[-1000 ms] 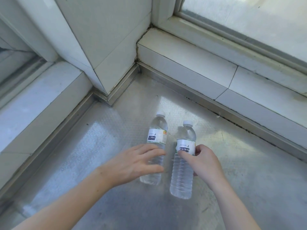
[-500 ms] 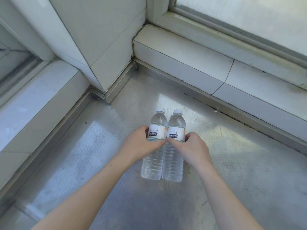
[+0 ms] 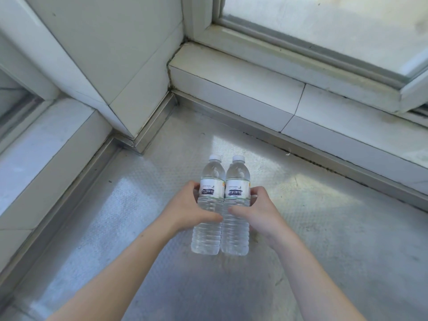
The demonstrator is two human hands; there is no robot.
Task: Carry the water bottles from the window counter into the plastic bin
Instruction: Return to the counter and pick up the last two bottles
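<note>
Two clear plastic water bottles stand side by side, touching, at the centre of the frame on the dimpled metal counter [image 3: 324, 228]. The left bottle [image 3: 209, 228] and the right bottle [image 3: 236, 230] look alike: white caps, white labels with dark print, ribbed lower bodies, both full and upright.

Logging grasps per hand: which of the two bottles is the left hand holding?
The left bottle. The left hand wraps its side; the right hand grips the right bottle, which touches it.
</note>
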